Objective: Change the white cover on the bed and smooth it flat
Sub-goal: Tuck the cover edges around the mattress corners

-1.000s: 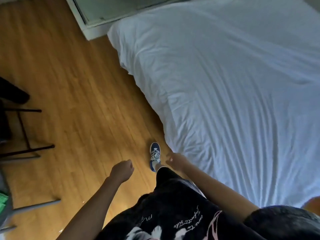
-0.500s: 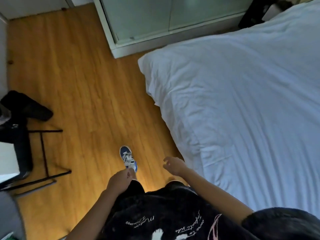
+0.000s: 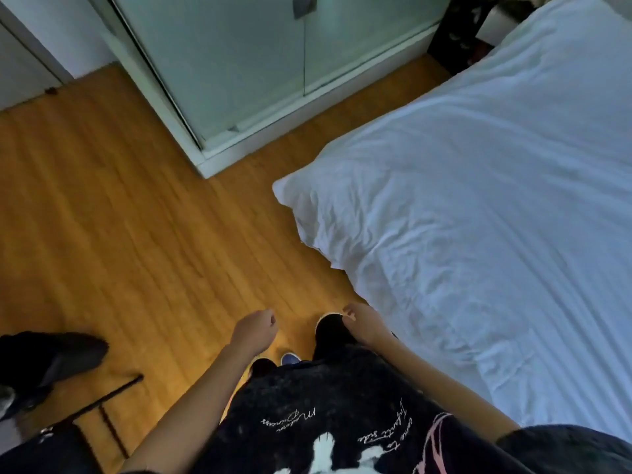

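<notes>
White cotton fills the right of the head view: the white cover (image 3: 478, 217) lies spread over the bed (image 3: 345, 271), finely creased, with its near corner hanging rumpled just past the mattress edge above the wooden floor (image 3: 136, 217). A pale wardrobe (image 3: 239, 70) stands beyond that corner, and a dark chair (image 3: 102, 401) with clothing on it sits at lower left. The person stands beside the bed, dark printed top in the foreground, both arms swung forward over the floor. The left hand (image 3: 254, 328) is curled loosely and holds nothing; the right hand (image 3: 364, 325), just beside the bed's side but apart from the cloth, hangs with relaxed, slightly bent fingers, also empty. The step in hand looks like walking toward the rumpled corner. To do it well, I would take that corner in both hands, pull it taut along the edge, then sweep flat palms outward across the creases.
</notes>
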Available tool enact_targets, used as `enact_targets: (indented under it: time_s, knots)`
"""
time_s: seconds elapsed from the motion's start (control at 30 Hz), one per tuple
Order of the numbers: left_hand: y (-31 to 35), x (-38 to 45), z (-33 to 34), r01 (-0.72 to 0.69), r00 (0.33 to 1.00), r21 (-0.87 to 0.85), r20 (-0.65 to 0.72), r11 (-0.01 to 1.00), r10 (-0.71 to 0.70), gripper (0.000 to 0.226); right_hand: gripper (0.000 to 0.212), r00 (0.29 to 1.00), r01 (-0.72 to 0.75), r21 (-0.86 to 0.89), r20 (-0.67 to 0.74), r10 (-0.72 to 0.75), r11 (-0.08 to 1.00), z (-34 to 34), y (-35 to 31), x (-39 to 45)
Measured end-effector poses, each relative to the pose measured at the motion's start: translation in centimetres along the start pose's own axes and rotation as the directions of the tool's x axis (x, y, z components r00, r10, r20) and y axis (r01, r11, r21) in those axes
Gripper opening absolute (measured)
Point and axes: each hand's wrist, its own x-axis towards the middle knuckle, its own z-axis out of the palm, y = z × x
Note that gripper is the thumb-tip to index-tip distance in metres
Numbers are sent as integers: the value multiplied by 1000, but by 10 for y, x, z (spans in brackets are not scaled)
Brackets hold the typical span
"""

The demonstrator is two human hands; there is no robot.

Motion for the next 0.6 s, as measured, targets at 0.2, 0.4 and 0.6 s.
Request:
enact_targets:
  time_s: [0.2,0.4,0.6]
  knots:
    - [-33,110,-114,-132,991,213,37,968,127,21,39,996,-69,85,-46,73,994,-51,-88,108]
    - [-46,209,-239,-128,992,224,25,966,126,21,31,994,-108,157,-16,111,982,-112,-164,222]
    - [-48,300,-355,-237,971,423,68,875,230,18,34,989,-111,246,-70,132,963,-188,-234,297]
